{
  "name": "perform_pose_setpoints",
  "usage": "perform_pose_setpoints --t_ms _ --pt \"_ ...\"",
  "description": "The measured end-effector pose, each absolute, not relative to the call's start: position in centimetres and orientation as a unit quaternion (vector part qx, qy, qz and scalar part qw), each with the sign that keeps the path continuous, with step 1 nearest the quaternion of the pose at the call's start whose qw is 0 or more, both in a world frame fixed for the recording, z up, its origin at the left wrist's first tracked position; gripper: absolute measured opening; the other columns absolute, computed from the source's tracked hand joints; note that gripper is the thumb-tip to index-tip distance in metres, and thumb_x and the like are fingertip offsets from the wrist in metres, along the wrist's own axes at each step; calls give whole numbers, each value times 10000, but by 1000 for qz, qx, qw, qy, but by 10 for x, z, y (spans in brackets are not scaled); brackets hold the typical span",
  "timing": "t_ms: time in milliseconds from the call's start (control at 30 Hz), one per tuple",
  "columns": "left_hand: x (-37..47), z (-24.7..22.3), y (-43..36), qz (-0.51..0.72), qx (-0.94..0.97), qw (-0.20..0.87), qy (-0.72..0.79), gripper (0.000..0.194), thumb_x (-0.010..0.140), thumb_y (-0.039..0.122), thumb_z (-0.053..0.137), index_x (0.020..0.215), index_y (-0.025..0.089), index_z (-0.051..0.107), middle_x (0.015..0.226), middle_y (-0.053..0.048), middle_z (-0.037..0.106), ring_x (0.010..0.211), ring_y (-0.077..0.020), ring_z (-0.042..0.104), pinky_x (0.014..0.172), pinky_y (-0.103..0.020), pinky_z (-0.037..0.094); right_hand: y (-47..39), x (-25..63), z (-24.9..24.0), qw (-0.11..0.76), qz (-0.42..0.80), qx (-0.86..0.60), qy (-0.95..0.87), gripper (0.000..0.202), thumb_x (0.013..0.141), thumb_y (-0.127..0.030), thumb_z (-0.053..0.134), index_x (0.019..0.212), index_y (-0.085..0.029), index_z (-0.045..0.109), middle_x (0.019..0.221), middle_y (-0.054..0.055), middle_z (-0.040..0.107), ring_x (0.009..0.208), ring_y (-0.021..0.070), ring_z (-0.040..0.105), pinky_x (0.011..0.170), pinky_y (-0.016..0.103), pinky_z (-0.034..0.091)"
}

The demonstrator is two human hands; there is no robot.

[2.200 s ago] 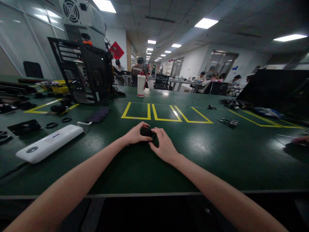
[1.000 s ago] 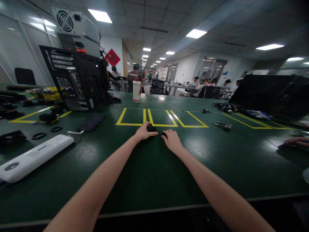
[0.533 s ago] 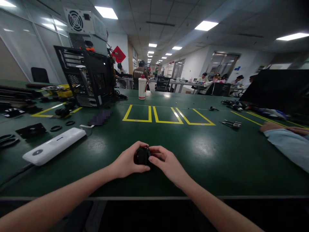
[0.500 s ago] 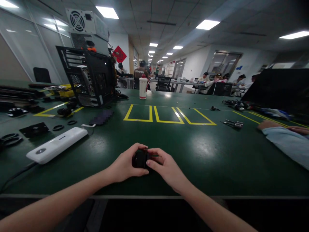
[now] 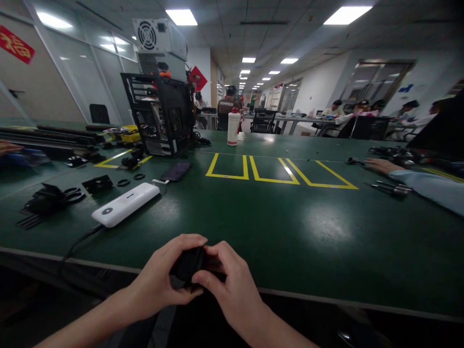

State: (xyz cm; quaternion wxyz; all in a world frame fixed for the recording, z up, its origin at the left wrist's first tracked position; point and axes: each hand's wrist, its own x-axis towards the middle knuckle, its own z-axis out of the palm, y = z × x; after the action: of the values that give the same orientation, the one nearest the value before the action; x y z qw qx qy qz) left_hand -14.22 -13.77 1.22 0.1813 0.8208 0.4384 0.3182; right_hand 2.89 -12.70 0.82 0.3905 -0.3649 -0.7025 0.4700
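Note:
Between my two hands is a small black boxy part [image 5: 188, 265], held at the front edge of the green table [image 5: 253, 217]. My left hand [image 5: 165, 273] wraps round its left side, thumb below and fingers over the top. My right hand [image 5: 232, 278] grips its right side with thumb and fingertips. The fingers hide much of the part, so its exact kind cannot be made out. To the left of my hands lies a white power strip [image 5: 126, 204] with a black cable.
Black rings [image 5: 123, 183], a square black plate [image 5: 97, 184] and a black bracket-like part [image 5: 49, 198] lie left. An open computer case [image 5: 159, 116] and a white bottle [image 5: 234, 128] stand behind. At right, a co-worker's hand [image 5: 380, 165] reaches near screwdriver-like tools [image 5: 393, 188].
My view has turned left. Both hands have come nearer to me with the black part, toward the table edge. The co-worker's arm at right has reached farther over the table.

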Motion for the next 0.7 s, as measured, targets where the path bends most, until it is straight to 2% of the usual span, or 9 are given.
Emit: perform_pose_setpoints --t_ms 100,333,567,700 --pt "-146 10 -144 311 809 186 462 620 620 180 648 1139 290 326 1130 -29 499 1039 -191 508 883 -315 435 -128 25 6 367 435 -371 -734 301 740 -418 554 900 -163 537 837 28 568 773 145 569 695 259 461" --pt "-143 7 -150 322 795 175 483 566 622 152 600 1115 266 346 1077 -30 527 1000 -186 531 851 -299 458 -133 27 10 330 380 -373 -780 317 788 -426 484 976 -173 521 957 45 538 877 157 531 770 275 426" --pt "-141 5 -159 356 778 128 501 565 601 131 528 1128 249 361 1049 -40 552 949 -199 565 800 -305 490 -134 23 14 306 375 -386 -785 367 736 -482 520 925 -168 539 903 37 546 849 169 530 740 283 438" --pt "-147 6 -165 377 765 91 514 483 655 182 517 1118 259 405 1079 -40 545 998 -206 544 835 -320 477 -135 17 13 312 362 -362 -801 416 716 -455 563 1035 -194 512 977 36 547 919 180 512 810 303 432"
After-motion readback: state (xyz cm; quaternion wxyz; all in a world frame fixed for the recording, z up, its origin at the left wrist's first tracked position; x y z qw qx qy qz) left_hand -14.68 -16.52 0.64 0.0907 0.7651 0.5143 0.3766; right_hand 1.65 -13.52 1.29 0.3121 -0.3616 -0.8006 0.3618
